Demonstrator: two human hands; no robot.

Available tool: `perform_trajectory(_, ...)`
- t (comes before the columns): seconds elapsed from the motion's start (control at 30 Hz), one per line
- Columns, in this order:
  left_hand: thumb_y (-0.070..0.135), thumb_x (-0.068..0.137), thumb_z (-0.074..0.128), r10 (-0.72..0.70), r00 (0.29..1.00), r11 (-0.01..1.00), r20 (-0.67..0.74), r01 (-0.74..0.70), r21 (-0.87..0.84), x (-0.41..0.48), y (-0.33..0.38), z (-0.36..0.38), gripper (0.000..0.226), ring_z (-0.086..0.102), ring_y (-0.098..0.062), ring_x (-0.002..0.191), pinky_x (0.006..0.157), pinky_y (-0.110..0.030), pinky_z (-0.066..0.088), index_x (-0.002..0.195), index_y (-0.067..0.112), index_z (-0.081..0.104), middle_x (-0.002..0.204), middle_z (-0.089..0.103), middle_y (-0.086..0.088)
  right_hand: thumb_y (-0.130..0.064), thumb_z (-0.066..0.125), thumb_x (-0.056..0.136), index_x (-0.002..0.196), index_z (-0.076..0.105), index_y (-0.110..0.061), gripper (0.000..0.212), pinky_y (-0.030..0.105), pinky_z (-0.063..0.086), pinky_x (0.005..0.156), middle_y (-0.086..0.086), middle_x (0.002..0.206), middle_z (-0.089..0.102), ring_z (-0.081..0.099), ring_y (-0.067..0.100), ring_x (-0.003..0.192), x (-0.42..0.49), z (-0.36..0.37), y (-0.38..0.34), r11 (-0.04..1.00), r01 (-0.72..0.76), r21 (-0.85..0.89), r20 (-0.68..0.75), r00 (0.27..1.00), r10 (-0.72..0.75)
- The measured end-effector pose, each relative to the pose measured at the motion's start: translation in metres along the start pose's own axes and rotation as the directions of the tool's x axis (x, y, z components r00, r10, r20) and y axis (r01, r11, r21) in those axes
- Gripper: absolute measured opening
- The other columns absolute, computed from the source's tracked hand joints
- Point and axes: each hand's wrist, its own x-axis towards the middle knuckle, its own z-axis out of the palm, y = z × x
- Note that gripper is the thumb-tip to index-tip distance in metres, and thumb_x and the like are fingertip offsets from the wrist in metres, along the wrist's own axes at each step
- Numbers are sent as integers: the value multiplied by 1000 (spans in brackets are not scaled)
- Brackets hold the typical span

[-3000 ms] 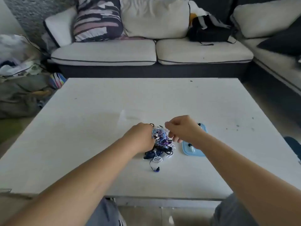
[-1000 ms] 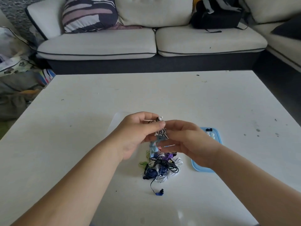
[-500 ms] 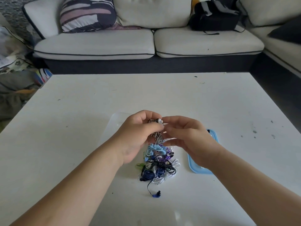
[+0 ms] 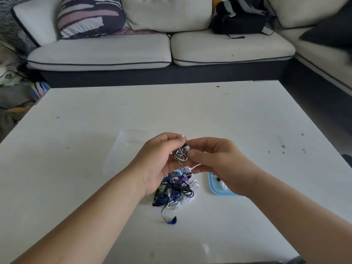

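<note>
tangled earphone wad (image 4: 180, 154) pinched between both hands, just above the cable heap (image 4: 176, 189) on the white table (image 4: 190, 111)

nearest, a blue earbud (image 4: 172, 220) trails loose from the heap; above it the left hand (image 4: 158, 164) curls its fingers round the black-and-white wad, and the right hand (image 4: 219, 162) pinches its other side, a pale strand (image 4: 196, 165) running off below. a hard tug there would likely tighten the knot or strain the thin wire, and the strand could snag the heap and drag it into the blue tray (image 4: 215, 189) of small tips. beyond lie a clear lid (image 4: 122, 147) and the sofa (image 4: 114, 52).
</note>
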Motion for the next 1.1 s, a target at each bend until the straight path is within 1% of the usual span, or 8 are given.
perform_trajectory(0.17,6,95,69,4,999,1000,-33,-4,16,-5,-1,2,9,74,-29,69,66,-38,64,104,4,71,80,73,-8,-5,70,94,97,71,0,6,36,61,79,19,95,77,76,35,93,-5,-1,0,998,-4,-57,-77,997,0)
perform_trajectory(0.33,9,90,75,-16,998,1000,-61,17,22,-4,-4,0,10,75,-27,77,71,-37,64,100,8,73,91,74,-12,-10,79,88,101,74,-7,14,35,61,80,13,99,78,75,33,97,-8,-1,-1,992,0,-127,-30,1000,-4)
perform_trajectory(0.47,8,90,76,-33,998,999,-58,34,10,-1,-7,4,8,74,-26,77,75,-39,65,98,8,72,91,74,-14,-15,84,84,96,78,-17,14,25,59,70,0,87,79,73,17,76,-7,3,0,965,26,-259,-100,993,-54)
perform_trajectory(0.6,7,89,75,-23,995,999,-93,26,29,3,-2,-1,9,74,-28,81,84,-49,63,97,10,72,97,78,-15,-24,82,86,90,77,-18,9,22,55,64,10,85,78,68,17,71,-3,7,-1,960,-6,-278,-137,990,-34)
perform_trajectory(0.7,7,85,77,-2,995,993,-98,13,114,5,3,-8,10,71,-27,81,78,-44,59,91,14,72,103,79,-16,-19,76,90,92,74,-13,6,9,41,47,13,90,78,69,19,73,-3,6,-5,974,-44,-223,-170,985,6)
perform_trajectory(0.77,7,84,79,11,996,991,-88,1,133,6,2,-12,13,71,-24,84,73,-39,56,89,16,71,105,79,-14,-13,72,93,96,72,-6,7,14,50,56,15,93,78,72,21,79,-1,7,-7,987,-38,-158,-155,988,14)
perform_trajectory(0.87,12,80,85,98,991,970,-91,-75,230,7,-1,-14,16,72,-20,90,83,-40,59,90,14,73,98,79,-6,-2,70,92,101,67,2,10,35,60,75,21,97,76,73,27,87,2,7,-7,1000,-13,-7,-122,992,12)
perform_trajectory(1.1,15,80,88,339,940,865,-27,-301,401,4,-3,-11,19,77,-20,84,84,-36,61,93,20,75,86,79,-4,4,72,88,101,66,4,14,34,61,74,30,91,70,70,30,81,4,3,-5,988,-27,153,-93,995,42)
